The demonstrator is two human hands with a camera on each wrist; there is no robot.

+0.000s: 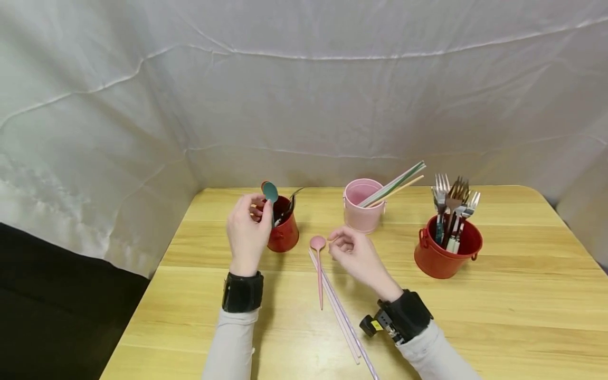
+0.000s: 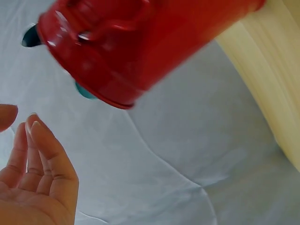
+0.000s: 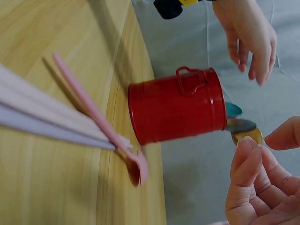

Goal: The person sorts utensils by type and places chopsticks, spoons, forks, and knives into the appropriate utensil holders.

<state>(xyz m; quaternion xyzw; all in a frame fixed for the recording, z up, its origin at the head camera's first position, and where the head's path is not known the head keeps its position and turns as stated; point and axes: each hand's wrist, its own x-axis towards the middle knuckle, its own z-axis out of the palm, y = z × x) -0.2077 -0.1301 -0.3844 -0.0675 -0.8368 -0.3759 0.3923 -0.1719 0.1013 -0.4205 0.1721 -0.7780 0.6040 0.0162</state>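
Note:
My left hand [image 1: 249, 227] hovers beside a small red bucket [image 1: 283, 238], thumb and fingers parted with nothing held between them in the left wrist view. A teal spoon [image 1: 270, 191] stands bowl-up in that bucket, with an orange-red spoon bowl partly hidden behind it and dark utensils leaning right. Above the table, my right hand [image 1: 353, 256] has loosely bent fingers and holds nothing; its thumb stays apart from the fingers [image 3: 246, 161]. Closest to it lies a pink spoon [image 1: 317, 243], resting over pale straws [image 1: 350, 327] on the table.
Behind the right hand is a pink bucket [image 1: 363, 219] with straws leaning out to the right. Farther right stands a wider red bucket [image 1: 439, 264] holding several forks, tines up. A pale curtain [image 1: 304, 105] hangs behind the wooden table [image 1: 522, 316].

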